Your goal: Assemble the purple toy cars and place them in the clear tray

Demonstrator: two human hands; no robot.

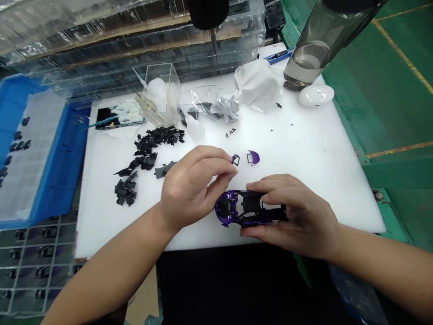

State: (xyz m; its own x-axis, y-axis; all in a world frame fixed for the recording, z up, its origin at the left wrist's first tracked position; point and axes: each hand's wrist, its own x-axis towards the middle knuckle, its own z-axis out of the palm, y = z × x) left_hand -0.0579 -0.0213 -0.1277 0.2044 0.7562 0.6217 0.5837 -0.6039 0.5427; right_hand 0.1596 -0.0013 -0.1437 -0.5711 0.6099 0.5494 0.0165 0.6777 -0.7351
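Note:
A purple and black model car body point(251, 203) is held low over the front of the white foam board, opening facing up. My right hand point(294, 212) grips its right end, fingers along the far side and thumb along the near side. My left hand point(199, 185) is pinched closed just above and left of the car's rounded end. At its fingertips shows a small purple-edged black frame part point(236, 160), partly covered by the fingers. A similar purple part with a black frame point(253, 157) lies on the board just to the right.
Piles of black plastic parts point(158, 140) and grey flat pieces point(164, 169) lie left. Behind are a clear box point(169, 74), plastic bag point(216, 104), crumpled tissue point(259, 83), hanging screwdriver point(214, 40), bottle point(307, 54) and white oval object point(316, 95). A blue bin point(72, 144) stands left.

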